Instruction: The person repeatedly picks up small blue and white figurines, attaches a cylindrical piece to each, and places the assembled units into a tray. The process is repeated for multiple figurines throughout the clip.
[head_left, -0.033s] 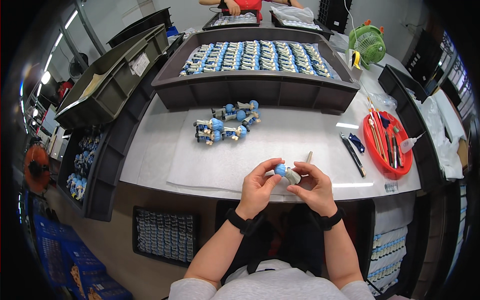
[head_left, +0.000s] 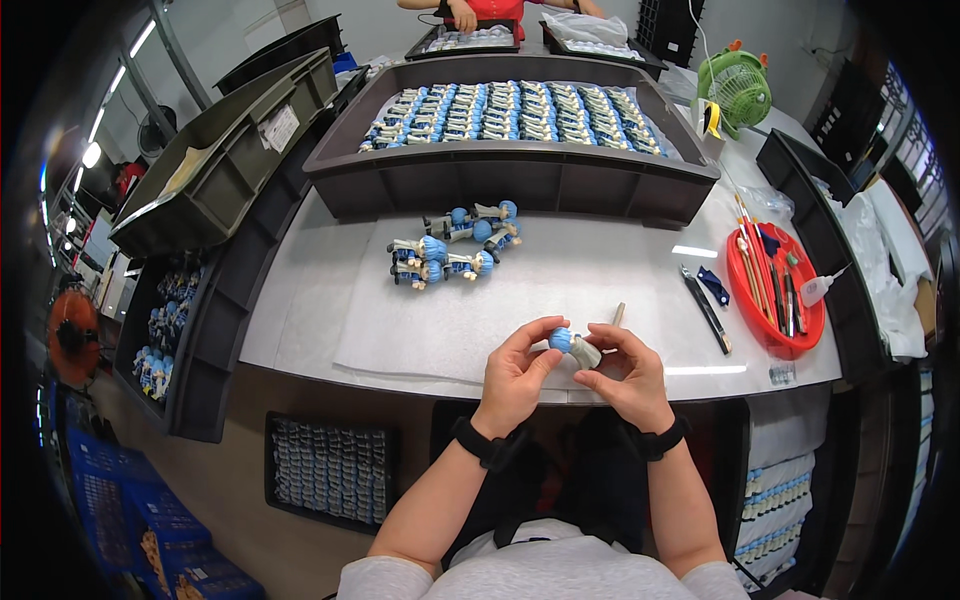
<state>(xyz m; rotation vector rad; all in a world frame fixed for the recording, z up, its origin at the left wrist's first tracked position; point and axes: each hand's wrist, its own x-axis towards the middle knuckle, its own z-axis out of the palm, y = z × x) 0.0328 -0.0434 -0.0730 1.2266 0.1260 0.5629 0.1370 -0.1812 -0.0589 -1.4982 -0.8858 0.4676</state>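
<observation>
A small figurine (head_left: 584, 351) with light blue hair and a pale cloak lies sideways between my two hands, just above the near edge of the white table. My left hand (head_left: 522, 368) pinches it at the blue head between thumb and fingers. Fingers and thumb of my right hand (head_left: 628, 372) close on the pale lower end. Behind my right fingers a thin light stick (head_left: 619, 314) pokes up; its lower part is hidden. Farther off to the left, several blue-haired figurines (head_left: 440, 262) lie in a loose group on a white sheet (head_left: 400, 335).
A large dark tray (head_left: 510, 178) full of figurine rows spans the table's back. On the right are a red bowl (head_left: 735, 275) of brushes, a black-handled knife (head_left: 706, 310), a small bottle (head_left: 816, 290) and a green fan (head_left: 735, 88). Stacked bins (head_left: 225, 180) flank the left. A co-worker's hand (head_left: 465, 15) shows beyond.
</observation>
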